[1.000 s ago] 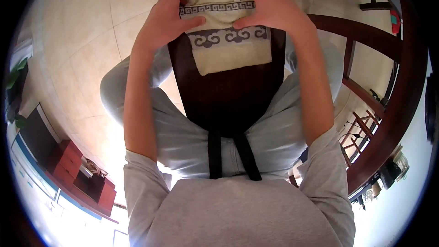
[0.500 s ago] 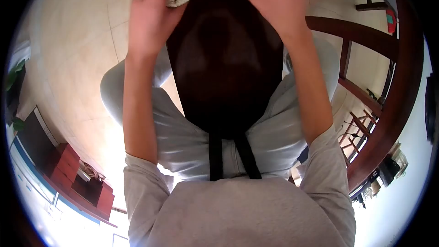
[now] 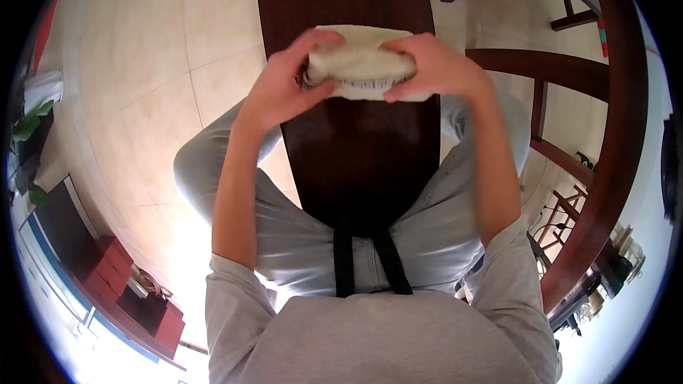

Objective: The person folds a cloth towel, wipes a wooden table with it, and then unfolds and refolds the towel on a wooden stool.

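Pale tiled floor [image 3: 153, 121] surrounds a dark worktop [image 3: 359, 149]. Between the fingers [image 3: 324, 38], a cream towel [image 3: 363, 60] is already folded into a thick bundle; any loose layer left underneath is hidden. Left hand [image 3: 281, 92] and right hand [image 3: 445, 67] each grip one end, fingers spread only to the bundle's thickness. Beyond the right fingers stands a wooden chair [image 3: 541, 62].

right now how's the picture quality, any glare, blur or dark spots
In the head view, glare whitens the pale beige tiled floor toward lower left; in the head view, the folded cream cloth has a blurred dark pattern; also in the head view, the dark brown wooden surface darkens nearest the body, and the frame's corners are black.
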The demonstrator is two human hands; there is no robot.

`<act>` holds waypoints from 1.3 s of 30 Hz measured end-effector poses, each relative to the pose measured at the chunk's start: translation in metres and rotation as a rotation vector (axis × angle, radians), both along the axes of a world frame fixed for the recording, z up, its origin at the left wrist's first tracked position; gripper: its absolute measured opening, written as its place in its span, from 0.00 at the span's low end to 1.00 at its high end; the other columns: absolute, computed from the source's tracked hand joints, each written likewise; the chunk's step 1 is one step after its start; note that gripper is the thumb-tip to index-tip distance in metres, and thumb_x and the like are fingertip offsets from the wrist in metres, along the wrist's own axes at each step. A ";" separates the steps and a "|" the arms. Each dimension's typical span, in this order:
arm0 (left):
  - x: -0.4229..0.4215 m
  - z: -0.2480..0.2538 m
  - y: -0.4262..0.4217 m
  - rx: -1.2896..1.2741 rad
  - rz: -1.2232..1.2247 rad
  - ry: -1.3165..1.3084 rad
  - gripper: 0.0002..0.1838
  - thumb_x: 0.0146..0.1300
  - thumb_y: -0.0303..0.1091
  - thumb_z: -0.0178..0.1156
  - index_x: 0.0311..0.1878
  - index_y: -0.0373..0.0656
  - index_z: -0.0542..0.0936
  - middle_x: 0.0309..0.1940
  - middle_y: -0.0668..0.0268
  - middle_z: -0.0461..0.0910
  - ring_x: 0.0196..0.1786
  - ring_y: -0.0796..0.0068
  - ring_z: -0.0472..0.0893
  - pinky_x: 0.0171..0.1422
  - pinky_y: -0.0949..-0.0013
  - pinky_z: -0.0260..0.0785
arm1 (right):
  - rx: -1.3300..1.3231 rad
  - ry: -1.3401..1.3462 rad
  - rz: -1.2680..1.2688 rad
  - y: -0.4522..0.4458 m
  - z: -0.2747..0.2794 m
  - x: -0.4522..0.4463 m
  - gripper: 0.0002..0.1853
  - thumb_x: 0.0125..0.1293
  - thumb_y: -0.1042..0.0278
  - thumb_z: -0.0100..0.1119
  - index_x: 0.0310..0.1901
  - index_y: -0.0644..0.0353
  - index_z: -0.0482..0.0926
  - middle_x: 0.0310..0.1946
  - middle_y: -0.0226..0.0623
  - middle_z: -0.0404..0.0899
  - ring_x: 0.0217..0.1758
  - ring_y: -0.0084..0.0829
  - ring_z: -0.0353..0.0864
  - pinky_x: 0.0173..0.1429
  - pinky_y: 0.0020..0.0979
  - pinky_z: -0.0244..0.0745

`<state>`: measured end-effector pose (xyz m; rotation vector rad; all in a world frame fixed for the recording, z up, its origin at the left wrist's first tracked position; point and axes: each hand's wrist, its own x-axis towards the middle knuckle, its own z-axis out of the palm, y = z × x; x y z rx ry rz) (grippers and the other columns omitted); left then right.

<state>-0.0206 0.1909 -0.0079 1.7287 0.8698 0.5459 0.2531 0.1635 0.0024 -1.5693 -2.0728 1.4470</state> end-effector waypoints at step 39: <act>0.013 -0.002 0.023 0.710 0.158 0.332 0.32 0.48 0.27 0.77 0.60 0.48 0.80 0.54 0.65 0.81 0.57 0.55 0.81 0.59 0.58 0.76 | 0.911 -0.234 -0.169 0.015 -0.015 -0.020 0.33 0.52 0.67 0.77 0.62 0.46 0.79 0.55 0.32 0.80 0.56 0.40 0.79 0.63 0.42 0.75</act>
